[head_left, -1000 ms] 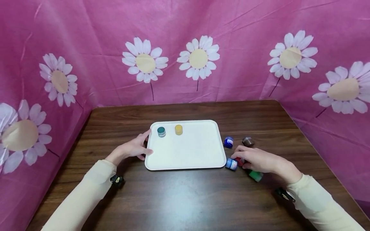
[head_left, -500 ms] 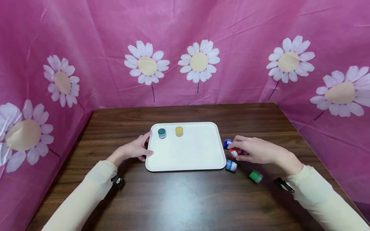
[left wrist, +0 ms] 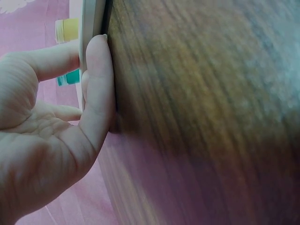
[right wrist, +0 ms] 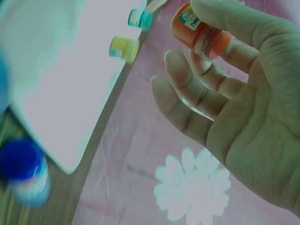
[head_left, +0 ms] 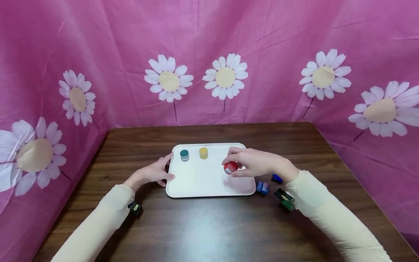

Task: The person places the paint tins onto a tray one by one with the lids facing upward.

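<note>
A small red paint jar (head_left: 230, 167) is held in my right hand (head_left: 258, 162), over the right part of the white tray (head_left: 199, 182). In the right wrist view the thumb and fingers pinch the jar (right wrist: 185, 23), which is tilted; the other fingers (right wrist: 180, 70) curve loosely below it. My left hand (head_left: 154, 172) grips the tray's left edge, thumb on top, other fingers along the outer side. Two jars stand upright on the tray's far left part: a teal-lidded one (head_left: 184, 155) and a yellow one (head_left: 203, 153).
Right of the tray lie a light blue jar (head_left: 263, 187) near its corner, a dark blue jar (head_left: 276, 178) and a green jar (head_left: 287, 204), partly covered by the right wrist's camera (head_left: 284, 195). A pink flowered curtain (head_left: 268, 91) surrounds the wooden table (head_left: 196, 225).
My right hand has picked up the red jar from the table and carried it left over the tray. My left hand stays at the tray's edge. The brown jar is now hidden.
</note>
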`<act>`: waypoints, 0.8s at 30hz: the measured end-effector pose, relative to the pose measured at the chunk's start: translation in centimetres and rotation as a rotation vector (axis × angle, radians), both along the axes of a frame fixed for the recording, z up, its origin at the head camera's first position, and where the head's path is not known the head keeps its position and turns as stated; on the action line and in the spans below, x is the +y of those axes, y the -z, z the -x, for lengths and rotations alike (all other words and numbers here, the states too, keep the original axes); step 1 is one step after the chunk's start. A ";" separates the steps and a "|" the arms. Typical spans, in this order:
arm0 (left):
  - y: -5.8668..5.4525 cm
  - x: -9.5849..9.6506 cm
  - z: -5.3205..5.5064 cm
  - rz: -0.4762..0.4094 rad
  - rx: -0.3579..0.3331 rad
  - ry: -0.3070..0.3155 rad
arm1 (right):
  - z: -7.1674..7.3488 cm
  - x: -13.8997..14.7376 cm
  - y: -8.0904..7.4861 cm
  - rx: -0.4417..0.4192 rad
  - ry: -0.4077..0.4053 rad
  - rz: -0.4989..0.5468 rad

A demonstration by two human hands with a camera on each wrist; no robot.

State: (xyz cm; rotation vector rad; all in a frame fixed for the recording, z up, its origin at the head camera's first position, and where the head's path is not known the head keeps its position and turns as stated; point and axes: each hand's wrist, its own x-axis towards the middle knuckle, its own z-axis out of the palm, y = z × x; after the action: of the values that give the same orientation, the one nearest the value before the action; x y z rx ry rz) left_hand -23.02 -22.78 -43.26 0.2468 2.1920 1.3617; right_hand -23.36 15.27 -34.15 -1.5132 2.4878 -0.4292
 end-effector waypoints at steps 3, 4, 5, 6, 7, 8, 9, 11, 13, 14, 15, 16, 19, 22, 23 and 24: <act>0.2 0.2 0.0 -0.003 -0.001 0.002 | 0.4 -2.2 0.6 -0.017 -0.035 -0.005; 0.1 0.2 0.0 -0.004 0.000 0.004 | 0.6 -2.9 0.8 -0.032 -0.049 -0.008; 0.1 0.2 0.0 -0.004 -0.003 0.000 | 0.8 -3.8 1.1 -0.048 -0.060 -0.016; 0.1 0.2 0.0 -0.005 -0.003 -0.002 | 1.0 -4.5 1.4 -0.057 -0.071 -0.027; 0.1 0.1 0.0 -0.003 -0.004 -0.003 | 1.2 -5.3 1.7 -0.070 -0.080 -0.040; 0.0 0.1 0.0 0.000 -0.007 -0.004 | 1.4 -6.1 2.0 -0.087 -0.088 -0.051; -0.1 0.1 0.0 0.001 -0.007 -0.002 | 1.6 -6.9 2.5 -0.096 -0.098 -0.058; -0.1 -0.1 0.0 0.004 -0.004 -0.006 | 2.2 -8.5 3.2 -0.103 -0.110 -0.068; -0.1 -0.2 -0.1 0.010 0.000 -0.006 | 2.5 -10.0 4.0 -0.116 -0.120 -0.072; 0.0 -0.3 -0.2 0.012 0.000 -0.006 | 2.6 -10.7 4.5 -0.124 -0.124 -0.076; 0.1 -0.3 -0.3 0.013 0.000 -0.002 | 2.7 -11.3 4.9 -0.132 -0.131 -0.083; 0.2 -0.3 -0.3 0.016 -0.003 -0.001 | 2.8 -11.9 5.4 -0.144 -0.135 -0.092; 0.4 -0.1 -0.4 0.023 -0.004 0.010 | 2.8 -13.1 6.4 -0.173 -0.131 -0.129; 0.4 -0.1 -0.3 0.020 0.010 0.002 | 2.9 -14.2 6.9 -0.174 -0.115 -0.144; 0.3 -0.1 -0.2 0.019 0.016 0.000 | 3.0 -14.6 6.9 -0.173 -0.107 -0.148; 0.2 -0.2 -0.1 0.019 0.022 -0.001 | 3.0 -14.9 6.9 -0.176 -0.101 -0.149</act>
State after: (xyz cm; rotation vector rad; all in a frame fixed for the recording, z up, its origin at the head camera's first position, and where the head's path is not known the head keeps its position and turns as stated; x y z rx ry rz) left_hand -22.90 -22.95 -43.45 0.2546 2.2226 1.3441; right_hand -26.39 0.37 -41.03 -1.4669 2.2458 -0.3364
